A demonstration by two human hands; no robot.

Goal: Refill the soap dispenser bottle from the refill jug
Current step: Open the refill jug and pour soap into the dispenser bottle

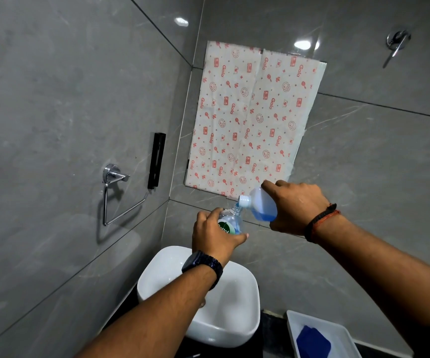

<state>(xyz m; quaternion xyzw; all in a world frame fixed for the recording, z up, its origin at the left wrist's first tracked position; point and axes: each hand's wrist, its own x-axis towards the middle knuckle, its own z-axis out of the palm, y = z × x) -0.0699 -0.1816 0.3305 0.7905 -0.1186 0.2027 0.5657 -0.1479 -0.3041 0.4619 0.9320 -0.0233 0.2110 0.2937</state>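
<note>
My left hand [215, 235] grips a clear soap dispenser bottle [232, 222] with a green and white label, held upright above the white basin [239, 313]. Its pump top is off and its neck is open. My right hand [295, 206] holds the translucent refill jug [261, 205] tipped down to the left. The jug's spout rests right at the bottle's neck. Blue liquid sits in the jug's lower part and shows inside the bottle.
Grey tiled walls close in on the left and behind. A chrome towel ring [120, 195] and a black holder [156, 161] hang on the left wall. Patterned paper [252, 120] covers the wall opening. A white tray [337, 332] holding a blue object stands at the lower right.
</note>
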